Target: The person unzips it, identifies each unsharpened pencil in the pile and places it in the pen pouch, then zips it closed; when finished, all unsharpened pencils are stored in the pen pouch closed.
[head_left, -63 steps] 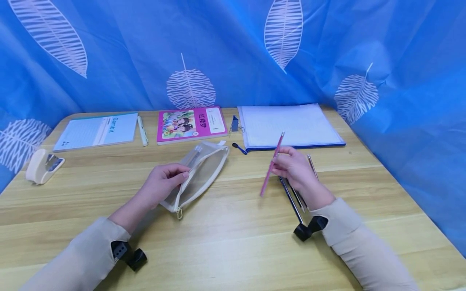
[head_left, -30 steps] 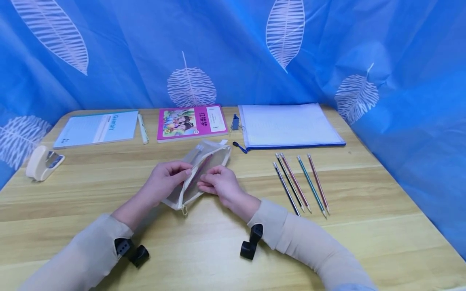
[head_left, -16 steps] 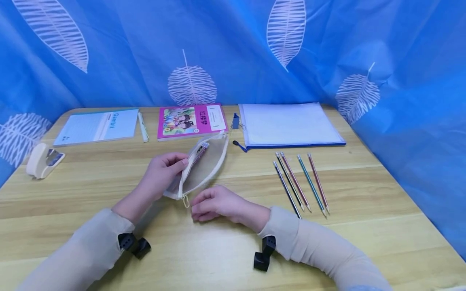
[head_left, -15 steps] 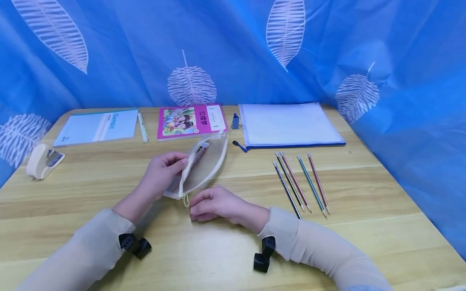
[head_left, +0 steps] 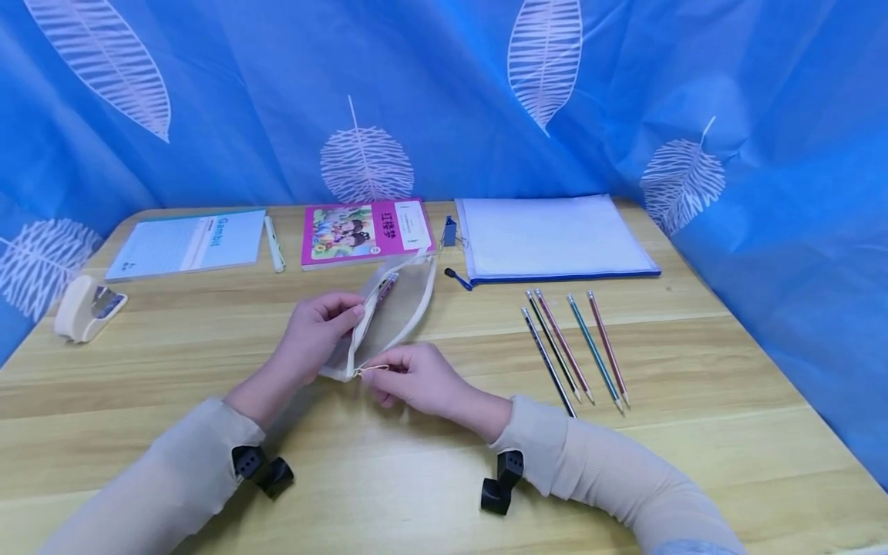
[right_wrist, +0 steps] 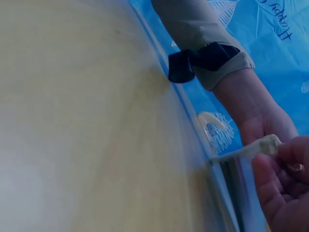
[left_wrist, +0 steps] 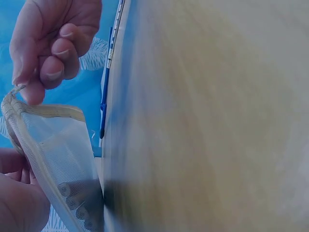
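Note:
A pale mesh zip pouch (head_left: 418, 297) stands on the table with its mouth gaping. My left hand (head_left: 312, 333) pinches one side of its rim between thumb and fingers. At the pouch's near corner, my right hand (head_left: 419, 379) holds the thin cord loop of the zipper pull (head_left: 375, 368) between thumb and forefinger. Pencils (head_left: 387, 287) show inside the mouth. Several round pencil ends (left_wrist: 81, 211) press against the mesh in the left wrist view. To the right, several loose pencils (head_left: 595, 351) lie side by side on the wood.
Along the back lie a light-blue notebook (head_left: 187, 244), a pale green pen (head_left: 274, 245), a pink book (head_left: 368, 233), a dark blue binder clip (head_left: 449, 231) and a white document bag with blue zip (head_left: 555, 239). A cream-coloured stapler-like object (head_left: 86, 310) sits at the left.
My right hand carried a pink pencil to the pouch and let it go inside. It then moved down to the near corner and took hold of the zipper pull. My left hand kept its grip.

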`<state>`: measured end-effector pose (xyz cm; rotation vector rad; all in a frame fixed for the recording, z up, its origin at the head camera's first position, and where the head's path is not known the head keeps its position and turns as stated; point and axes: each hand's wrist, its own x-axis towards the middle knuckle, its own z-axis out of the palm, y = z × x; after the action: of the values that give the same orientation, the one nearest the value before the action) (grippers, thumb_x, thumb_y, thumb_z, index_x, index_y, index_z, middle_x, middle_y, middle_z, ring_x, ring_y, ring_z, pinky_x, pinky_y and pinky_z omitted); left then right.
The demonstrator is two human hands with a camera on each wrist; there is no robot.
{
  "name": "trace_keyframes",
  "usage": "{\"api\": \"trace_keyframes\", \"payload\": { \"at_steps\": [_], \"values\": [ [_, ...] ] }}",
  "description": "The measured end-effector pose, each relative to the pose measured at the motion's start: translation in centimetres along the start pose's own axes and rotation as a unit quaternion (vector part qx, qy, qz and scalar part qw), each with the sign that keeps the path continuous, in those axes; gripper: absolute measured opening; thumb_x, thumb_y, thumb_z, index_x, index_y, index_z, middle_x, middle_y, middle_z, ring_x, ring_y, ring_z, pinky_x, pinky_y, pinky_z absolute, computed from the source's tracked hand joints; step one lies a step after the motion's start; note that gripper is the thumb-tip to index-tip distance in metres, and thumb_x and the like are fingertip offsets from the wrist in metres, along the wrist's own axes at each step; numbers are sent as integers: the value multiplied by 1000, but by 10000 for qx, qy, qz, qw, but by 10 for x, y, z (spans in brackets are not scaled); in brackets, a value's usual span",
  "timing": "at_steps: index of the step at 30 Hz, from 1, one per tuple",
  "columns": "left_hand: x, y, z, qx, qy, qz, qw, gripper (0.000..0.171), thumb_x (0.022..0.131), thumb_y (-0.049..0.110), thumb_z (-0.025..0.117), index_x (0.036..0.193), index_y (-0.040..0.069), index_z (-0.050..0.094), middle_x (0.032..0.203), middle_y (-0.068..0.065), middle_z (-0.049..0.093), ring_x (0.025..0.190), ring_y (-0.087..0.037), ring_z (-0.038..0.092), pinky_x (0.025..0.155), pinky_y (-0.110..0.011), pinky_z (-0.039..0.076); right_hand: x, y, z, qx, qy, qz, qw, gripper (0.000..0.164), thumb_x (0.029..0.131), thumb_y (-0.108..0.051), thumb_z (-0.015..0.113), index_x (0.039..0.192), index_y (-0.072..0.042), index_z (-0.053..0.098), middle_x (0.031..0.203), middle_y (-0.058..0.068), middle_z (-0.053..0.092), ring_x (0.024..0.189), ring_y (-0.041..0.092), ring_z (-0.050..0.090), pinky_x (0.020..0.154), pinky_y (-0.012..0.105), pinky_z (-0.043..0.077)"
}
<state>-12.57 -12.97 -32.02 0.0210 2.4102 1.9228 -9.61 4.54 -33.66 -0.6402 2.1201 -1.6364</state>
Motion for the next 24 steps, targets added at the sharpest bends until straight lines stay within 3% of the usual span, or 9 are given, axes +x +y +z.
{"api": "trace_keyframes", "payload": {
  "at_steps": [3, 7, 12, 18, 21, 24],
  "values": [
    [-1, -1, 0, 130, -124, -35, 9998, 28, 93, 14, 56, 112, -5, 61, 88, 5, 63, 79, -6, 54, 69, -20, 49, 0, -1, -3, -389, -52, -391, 9985, 18, 89, -13, 60, 94, 0, 71, 66, 7, 64, 58, 6, 57, 57, 21, 49],
    [-6, 0, -3, 483, -304, -144, 9983, 32, 93, 22, 56, 117, 0, 61, 108, -7, 64, 95, -13, 55, 80, -24, 48, 1, -2, -6, -345, -93, -625, 9974, 16, 89, -12, 60, 92, 1, 70, 64, 6, 62, 57, 6, 55, 56, 20, 47],
    [-32, 3, -15, 1038, -469, -116, 9934, 42, 92, 38, 56, 125, 12, 58, 129, -9, 56, 116, -22, 50, 91, -34, 46, 3, -2, -6, 75, -23, -696, 9975, 17, 90, -11, 60, 95, 2, 69, 68, 11, 62, 60, 9, 56, 59, 24, 50],
    [-63, 3, -25, 1433, -630, 180, 9875, 46, 85, 30, 66, 127, 12, 57, 122, -8, 61, 109, -26, 58, 86, -37, 50, 6, -3, -4, 679, 103, -871, 9938, 17, 89, -4, 58, 96, 9, 65, 74, 20, 61, 63, 11, 58, 63, 34, 55],
    [-67, 3, -21, 1726, -458, 388, 9832, 43, 82, 28, 70, 122, 12, 61, 114, -6, 65, 103, -24, 61, 83, -40, 50, 8, -5, -3, 698, 154, -913, 9933, 16, 90, -4, 58, 96, 8, 66, 74, 21, 61, 63, 10, 58, 62, 34, 55],
    [-66, 2, -16, 1890, -202, 612, 9799, 31, 83, 23, 70, 112, 11, 68, 104, -6, 69, 92, -18, 63, 71, -31, 52, 9, -6, -2, 641, 201, -910, 9936, 16, 89, -4, 58, 95, 8, 66, 74, 19, 61, 62, 9, 58, 61, 33, 55]
  ]
}}
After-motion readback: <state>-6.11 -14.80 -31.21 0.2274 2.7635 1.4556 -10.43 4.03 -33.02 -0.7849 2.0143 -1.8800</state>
